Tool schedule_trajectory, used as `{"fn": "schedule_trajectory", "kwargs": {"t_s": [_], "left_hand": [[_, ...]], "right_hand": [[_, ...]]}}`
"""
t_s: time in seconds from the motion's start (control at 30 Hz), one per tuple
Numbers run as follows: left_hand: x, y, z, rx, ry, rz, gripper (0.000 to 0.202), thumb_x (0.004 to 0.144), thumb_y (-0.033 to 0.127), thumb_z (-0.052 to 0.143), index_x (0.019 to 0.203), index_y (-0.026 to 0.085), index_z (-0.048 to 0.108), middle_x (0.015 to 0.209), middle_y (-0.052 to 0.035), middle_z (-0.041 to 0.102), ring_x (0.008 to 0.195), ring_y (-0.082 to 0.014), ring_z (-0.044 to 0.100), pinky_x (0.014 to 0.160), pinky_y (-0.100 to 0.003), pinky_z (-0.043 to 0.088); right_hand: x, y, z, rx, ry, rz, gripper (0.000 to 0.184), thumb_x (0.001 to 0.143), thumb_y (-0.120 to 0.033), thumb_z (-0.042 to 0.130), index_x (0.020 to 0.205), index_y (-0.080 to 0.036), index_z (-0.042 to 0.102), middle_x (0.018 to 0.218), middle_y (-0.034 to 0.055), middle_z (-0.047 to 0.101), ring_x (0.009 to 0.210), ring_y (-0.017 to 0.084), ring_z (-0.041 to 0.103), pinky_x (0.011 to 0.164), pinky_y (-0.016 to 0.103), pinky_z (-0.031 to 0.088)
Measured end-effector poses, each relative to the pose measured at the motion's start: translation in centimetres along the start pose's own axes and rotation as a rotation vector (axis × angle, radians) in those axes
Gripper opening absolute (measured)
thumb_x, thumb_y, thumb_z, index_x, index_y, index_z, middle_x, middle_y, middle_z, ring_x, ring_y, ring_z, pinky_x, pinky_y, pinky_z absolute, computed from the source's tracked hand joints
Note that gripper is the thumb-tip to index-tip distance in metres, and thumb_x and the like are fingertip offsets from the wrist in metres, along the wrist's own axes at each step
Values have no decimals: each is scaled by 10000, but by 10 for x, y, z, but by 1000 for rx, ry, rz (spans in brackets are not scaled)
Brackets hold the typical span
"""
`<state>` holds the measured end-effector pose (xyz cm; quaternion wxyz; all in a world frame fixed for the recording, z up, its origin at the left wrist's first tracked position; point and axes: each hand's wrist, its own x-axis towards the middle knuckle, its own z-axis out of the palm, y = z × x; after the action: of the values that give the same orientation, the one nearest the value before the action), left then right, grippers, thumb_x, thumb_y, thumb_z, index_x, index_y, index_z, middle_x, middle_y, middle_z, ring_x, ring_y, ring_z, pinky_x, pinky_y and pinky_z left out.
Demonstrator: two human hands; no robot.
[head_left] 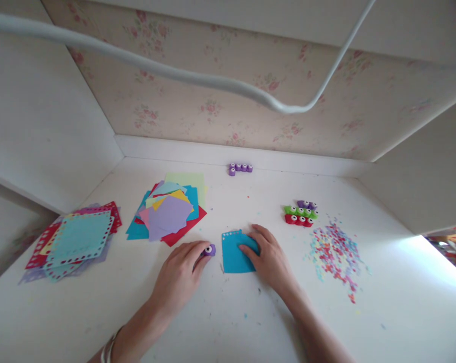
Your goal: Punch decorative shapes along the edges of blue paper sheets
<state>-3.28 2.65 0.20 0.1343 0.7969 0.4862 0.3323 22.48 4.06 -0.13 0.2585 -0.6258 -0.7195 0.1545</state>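
Observation:
Between the thumb and fingers of my left hand is a small purple craft punch, with a white round top facing up. It is just left of a blue square of paper lying on the table, apart from it. A row of small punched holes runs along the paper's upper left edge. My right hand holds the paper at its right side, thumb on top of the sheet and the other fingers at its upper right corner.
Loose coloured paper is piled at the back left. Further left lie sheets with punched borders. Several purple punches stand by the wall; green and red punches stand right, near scattered confetti. A white cable hangs across the top.

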Motion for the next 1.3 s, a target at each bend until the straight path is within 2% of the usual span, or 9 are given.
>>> {"fn": "schedule_trajectory", "kwargs": {"t_s": [0.07,0.13,0.2,0.27,0.4,0.73,1.0,1.3], "left_hand": [[0,0,0,-5,-2,1,216,973,246,582,1186,224,607,1097,-56,725,990,-232,687,889,-411,566],[0,-1,0,-21,-1,-10,212,972,248,581,1181,227,609,1090,-51,731,981,-223,696,879,-387,573],[0,-3,0,-49,6,-31,215,970,248,584,1183,230,609,1088,-41,739,965,-207,710,860,-349,584],[0,-6,0,-74,15,-52,227,967,252,588,1192,234,608,1088,-29,749,941,-192,725,842,-316,591],[-1,-8,1,-56,30,-66,234,961,287,600,1189,240,617,1061,-21,764,886,-195,742,793,-312,602],[-2,-4,0,-4,29,-14,217,982,310,567,1179,236,621,1022,-35,766,866,-212,731,768,-344,601],[-1,-3,0,10,35,30,243,1005,344,529,1189,220,625,1022,-58,764,889,-221,731,787,-363,605],[0,-1,-2,-12,49,58,228,999,311,543,1189,224,635,1030,-56,764,894,-217,731,792,-362,603]], "right_hand": [[1,-3,-2,100,17,17,216,909,-394,619,1020,-213,663,1334,109,594,1209,292,574,1046,476,459],[1,-7,-4,248,22,96,212,899,-411,625,1001,-225,624,1219,90,657,1049,261,649,907,432,532],[0,-13,-6,437,2,238,301,883,-468,639,1067,-240,572,1029,57,707,814,217,673,685,354,558],[-2,-19,-9,652,-37,369,441,852,-520,672,1170,-260,513,881,17,709,672,187,641,549,293,522],[-3,-28,-12,947,-103,448,605,800,-521,742,1266,-276,443,846,3,718,655,175,640,554,283,542],[-6,-26,0,888,-129,412,581,822,-513,726,1280,-274,458,888,19,721,653,178,654,536,278,545],[-7,-25,1,725,-93,370,543,840,-515,696,1277,-267,489,850,15,720,604,162,623,503,260,518],[-7,-26,1,694,-95,389,556,836,-529,683,1285,-259,496,866,25,715,606,172,626,505,276,519]]}}
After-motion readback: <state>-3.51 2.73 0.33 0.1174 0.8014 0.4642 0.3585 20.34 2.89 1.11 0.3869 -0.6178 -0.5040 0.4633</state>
